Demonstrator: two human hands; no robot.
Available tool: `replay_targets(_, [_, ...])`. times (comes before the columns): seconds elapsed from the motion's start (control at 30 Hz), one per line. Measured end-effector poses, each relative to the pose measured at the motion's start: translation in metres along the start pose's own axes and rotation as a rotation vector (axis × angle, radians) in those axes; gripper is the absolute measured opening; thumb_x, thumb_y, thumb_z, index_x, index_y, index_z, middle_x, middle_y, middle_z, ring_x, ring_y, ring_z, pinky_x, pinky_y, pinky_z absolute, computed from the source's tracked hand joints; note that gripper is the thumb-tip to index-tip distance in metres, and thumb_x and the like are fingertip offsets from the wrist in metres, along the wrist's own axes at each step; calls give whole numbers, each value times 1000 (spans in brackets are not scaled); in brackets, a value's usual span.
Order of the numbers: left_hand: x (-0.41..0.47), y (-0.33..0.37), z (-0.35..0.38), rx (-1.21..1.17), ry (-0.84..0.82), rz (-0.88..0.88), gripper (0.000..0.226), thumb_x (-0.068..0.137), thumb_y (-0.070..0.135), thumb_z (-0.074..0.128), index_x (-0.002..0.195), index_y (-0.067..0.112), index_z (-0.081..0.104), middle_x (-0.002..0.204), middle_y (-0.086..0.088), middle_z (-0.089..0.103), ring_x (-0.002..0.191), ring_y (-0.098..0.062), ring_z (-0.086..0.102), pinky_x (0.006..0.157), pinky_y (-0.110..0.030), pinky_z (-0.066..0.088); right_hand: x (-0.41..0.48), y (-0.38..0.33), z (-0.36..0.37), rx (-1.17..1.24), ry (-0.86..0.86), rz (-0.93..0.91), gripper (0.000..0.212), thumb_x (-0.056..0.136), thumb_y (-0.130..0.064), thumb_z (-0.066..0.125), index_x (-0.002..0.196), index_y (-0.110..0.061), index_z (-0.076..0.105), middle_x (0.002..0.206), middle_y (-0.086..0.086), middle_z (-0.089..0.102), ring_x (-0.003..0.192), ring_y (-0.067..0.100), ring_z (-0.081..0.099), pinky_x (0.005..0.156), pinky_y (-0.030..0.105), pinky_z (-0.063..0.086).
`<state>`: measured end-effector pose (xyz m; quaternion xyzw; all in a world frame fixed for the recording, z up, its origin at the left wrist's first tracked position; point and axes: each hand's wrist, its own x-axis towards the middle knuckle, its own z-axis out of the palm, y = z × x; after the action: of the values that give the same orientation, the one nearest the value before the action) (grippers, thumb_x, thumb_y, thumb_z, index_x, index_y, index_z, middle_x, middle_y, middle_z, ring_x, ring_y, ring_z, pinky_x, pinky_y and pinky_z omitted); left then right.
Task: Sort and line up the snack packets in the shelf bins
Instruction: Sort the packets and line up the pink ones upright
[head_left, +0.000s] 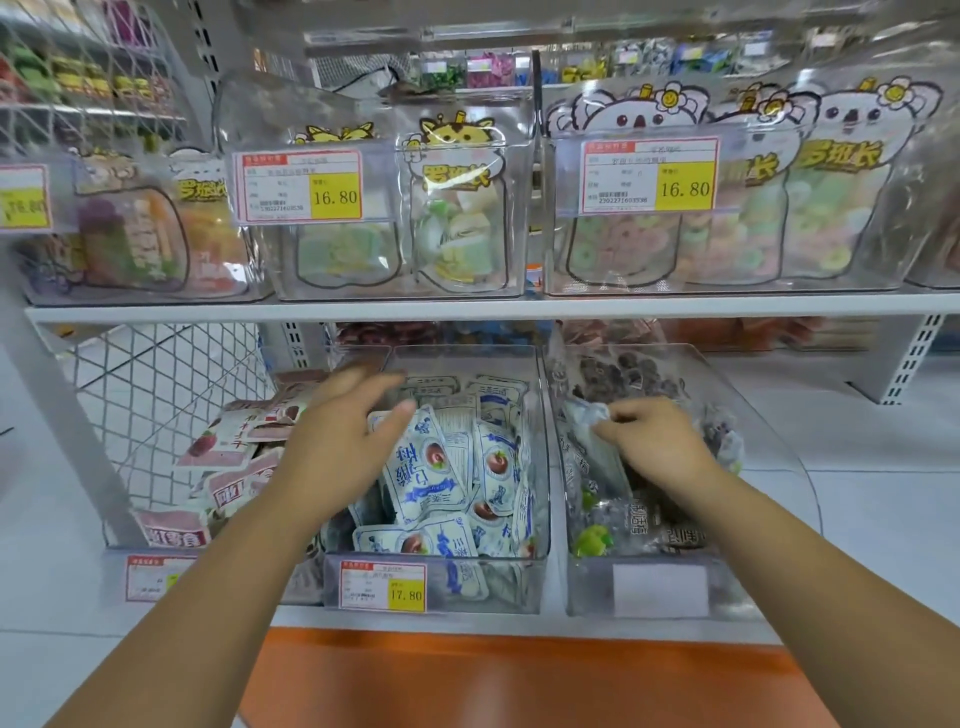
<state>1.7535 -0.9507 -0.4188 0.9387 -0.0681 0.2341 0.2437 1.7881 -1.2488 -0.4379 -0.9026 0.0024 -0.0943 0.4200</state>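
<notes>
Lower shelf (553, 621) holds three clear bins (493, 587): left hand (337, 441) spread open over blue packets (441, 478), right hand (654, 441) pinching one silvery packet (584, 415).

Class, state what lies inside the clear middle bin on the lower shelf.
Blue-and-white snack packets, heaped loosely. The left hand covers some; the floor of the bin is hidden.

- The upper shelf (467, 310) crosses the middle of the frame; clear upper bins (519, 218) stand on it side by side.
- The lower shelf (467, 623), at lower centre, carries three lower bins (493, 582) of snack packets (447, 467).
</notes>
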Motion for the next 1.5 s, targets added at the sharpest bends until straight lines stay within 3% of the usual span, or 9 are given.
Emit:
replay_targets(0.3, [-12,63,17,-344,-231,75,72,86,49,65,147,41,28,150,20,31,133,3,32,111,-23,25,-37,-34,-28,143,273,-418,16,94,-25,59,82,-17,66,67,-2,60,62,10,49,59,28,39])
replay_targets(0.47, [-7,87,18,-807,-231,3,64,79,23,78,134,34,47,122,18,63,111,1,60,92,-26,50,-52,-70,-15,559,-34,-426,18,93,-17,60,95,-30,73,93,-8,74,87,11,69,79,34,56])
replay_targets(0.6, [1,67,17,-576,-72,-100,38,83,29,74,115,30,54,103,15,67,96,-8,65,76,-25,52,-26,-48,-18,232,-183,-307,22,96,-39,50,111,-29,64,104,-13,71,102,8,65,96,37,50])
replay_targets(0.67, [3,51,21,-328,-132,-190,56,82,33,74,130,28,44,115,6,63,109,-19,60,76,-22,47,-9,-26,-28,-117,-168,-239,22,97,-34,51,115,-29,64,110,-16,66,104,7,60,95,28,44])
replay_targets(0.8, [2,43,36,140,12,11,95,80,52,69,152,18,17,144,-9,40,134,-28,32,110,-38,31,9,4,-29,-393,-188,-119,19,95,-21,58,110,-25,69,117,-5,68,98,11,59,82,21,41])
replay_targets(1.03, [-11,81,71,-23,-421,273,68,93,64,34,152,36,13,160,19,5,146,-2,5,120,-31,10,28,14,-3,-703,-212,-141,26,96,-16,51,116,-13,67,112,13,69,100,28,63,86,36,51])
replay_targets(1.27, [-11,70,78,-110,-423,266,70,88,71,32,151,43,16,157,29,3,145,1,9,119,-34,17,41,25,1,-699,-228,-130,24,92,-17,56,112,-15,71,109,9,70,96,26,64,86,33,51])
replay_targets(1.4, [-14,71,79,-141,-438,251,72,86,74,30,150,45,15,156,32,3,144,3,9,119,-34,17,40,32,3,-674,-195,-85,21,83,-10,56,66,-18,63,72,2,63,65,19,57,57,28,46])
replay_targets(1.5, [-13,73,77,-152,-449,229,71,86,73,33,150,46,16,155,33,3,144,3,9,119,-32,16,32,32,-1,-564,-75,-101,15,90,-17,52,84,-22,65,84,1,66,78,23,60,65,31,48])
